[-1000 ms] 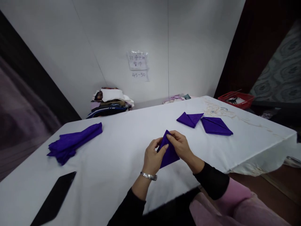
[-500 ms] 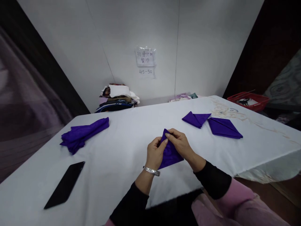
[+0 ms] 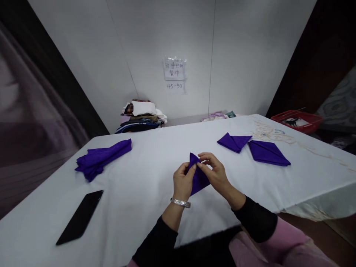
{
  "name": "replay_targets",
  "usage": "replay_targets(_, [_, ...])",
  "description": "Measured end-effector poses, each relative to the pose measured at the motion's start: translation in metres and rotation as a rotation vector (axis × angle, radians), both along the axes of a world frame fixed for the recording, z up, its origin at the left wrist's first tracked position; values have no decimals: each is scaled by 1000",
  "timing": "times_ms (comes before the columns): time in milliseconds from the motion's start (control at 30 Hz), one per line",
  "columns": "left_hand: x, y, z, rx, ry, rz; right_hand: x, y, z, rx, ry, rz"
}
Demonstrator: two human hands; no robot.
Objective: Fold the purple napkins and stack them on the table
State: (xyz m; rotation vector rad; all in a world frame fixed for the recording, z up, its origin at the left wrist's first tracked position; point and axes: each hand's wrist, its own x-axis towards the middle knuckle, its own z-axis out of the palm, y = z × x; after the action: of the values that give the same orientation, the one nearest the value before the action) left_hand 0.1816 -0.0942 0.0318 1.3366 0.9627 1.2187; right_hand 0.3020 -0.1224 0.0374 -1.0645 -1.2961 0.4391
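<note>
A purple cloth napkin [image 3: 199,180], folded to a point at its top, is held up between both hands above the middle of the table. My left hand [image 3: 183,182] is closed on its left edge, thumb in front and fingers behind. With thumb and fingertips, my right hand [image 3: 216,172] pinches the layers near the upper right edge; its other fingers are lifted and curved. Part of the napkin is hidden by the hands. To the right lie two folded purple napkins, a smaller one [image 3: 233,142] and a larger one [image 3: 268,152], close together.
A white cloth covers the table [image 3: 144,207]. At left lie a bunch of purple cloth [image 3: 104,157] and a black phone-like slab [image 3: 80,217]. Stacked clothes [image 3: 143,116] stand by the wall, below a paper sign [image 3: 174,74]. A red basket [image 3: 299,120] sits back right.
My right hand's fingers have lifted and spread somewhat. The napkin's tip stands more exposed, and its lower right part has swung inward and shows narrower. The view has shifted slightly.
</note>
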Motion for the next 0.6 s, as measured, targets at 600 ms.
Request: replay_targets(600, [0, -9, 4, 194, 131, 17, -5, -2, 4, -2, 73, 33])
